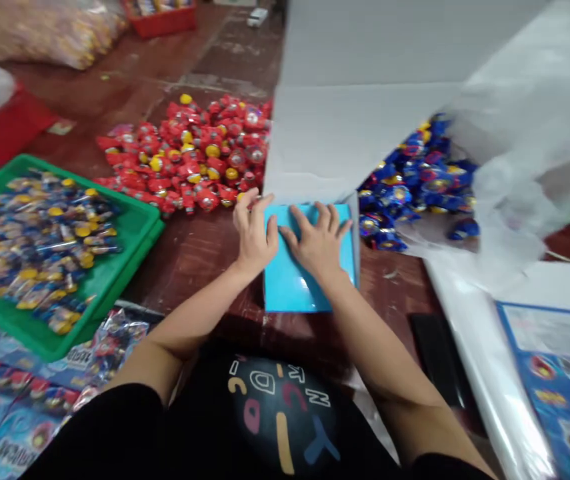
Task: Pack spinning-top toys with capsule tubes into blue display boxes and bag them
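Note:
A bright blue, glossy box [295, 287] lies on the table in front of me, with a white side wall along its right edge. Behind it, tall white cardboard [325, 143] stands up, with a crease across it. My right hand [319, 243] rests flat on the blue surface, fingers spread toward the back edge. At the box's left back corner is my left hand [255, 233], fingers apart, its thumb over the blue surface. I see nothing held in either hand.
Red-wrapped toys [199, 153] are heaped behind left, blue-wrapped ones [399, 193] at right beside clear plastic [509, 167]. A green tray [137, 247] of small packets stands left. Printed blue packaging [565, 400] lies right, near a black object [437, 353]. A filled bag [55, 30] sits far left.

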Demonstrator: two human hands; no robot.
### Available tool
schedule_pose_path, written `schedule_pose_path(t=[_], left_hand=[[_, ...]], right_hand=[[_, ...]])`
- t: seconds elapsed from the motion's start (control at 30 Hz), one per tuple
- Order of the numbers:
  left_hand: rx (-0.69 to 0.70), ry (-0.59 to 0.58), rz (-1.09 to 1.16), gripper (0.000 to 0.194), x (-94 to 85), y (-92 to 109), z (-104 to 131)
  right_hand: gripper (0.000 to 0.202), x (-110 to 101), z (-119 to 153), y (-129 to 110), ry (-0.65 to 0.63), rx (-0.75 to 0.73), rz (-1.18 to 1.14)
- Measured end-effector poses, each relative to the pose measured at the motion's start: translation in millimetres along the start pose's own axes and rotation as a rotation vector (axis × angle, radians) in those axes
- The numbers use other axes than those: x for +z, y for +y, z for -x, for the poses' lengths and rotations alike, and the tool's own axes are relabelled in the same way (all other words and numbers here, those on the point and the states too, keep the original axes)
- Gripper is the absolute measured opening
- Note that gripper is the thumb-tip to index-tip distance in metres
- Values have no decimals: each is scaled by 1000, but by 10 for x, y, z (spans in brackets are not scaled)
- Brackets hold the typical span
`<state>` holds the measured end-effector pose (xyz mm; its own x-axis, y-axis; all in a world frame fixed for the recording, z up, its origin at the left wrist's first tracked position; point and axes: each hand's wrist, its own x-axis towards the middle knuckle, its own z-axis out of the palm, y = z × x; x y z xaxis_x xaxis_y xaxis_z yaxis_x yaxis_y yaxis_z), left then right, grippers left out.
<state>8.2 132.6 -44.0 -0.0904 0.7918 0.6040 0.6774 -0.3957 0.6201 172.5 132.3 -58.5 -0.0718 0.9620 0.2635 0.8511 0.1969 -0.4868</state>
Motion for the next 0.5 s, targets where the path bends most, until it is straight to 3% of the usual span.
schedule_pose_path(t=[0.13,0.23,0.3,0.4,0.47,0.5], left_hand=[[-46,29,-190,31,-830,-174,297],[-102,60,-464,32,-1639,-616,330],[-183,-5,-676,35,-2196,-1023,242],[-289,-212,-826,30,-2922,-1621,69],[-307,-328,-809,20,-3226,-1928,5],[-314,-367,-798,13,-3306,-2045,-6]], right_hand=[[63,265,-34,-28,-172,54,152],[62,393,63,65,-231,75,261],[63,431,104,150,-206,69,257],[64,370,54,166,14,-42,82],[57,261,-47,-40,244,-186,-120],[51,216,-110,-226,296,-270,-220]])
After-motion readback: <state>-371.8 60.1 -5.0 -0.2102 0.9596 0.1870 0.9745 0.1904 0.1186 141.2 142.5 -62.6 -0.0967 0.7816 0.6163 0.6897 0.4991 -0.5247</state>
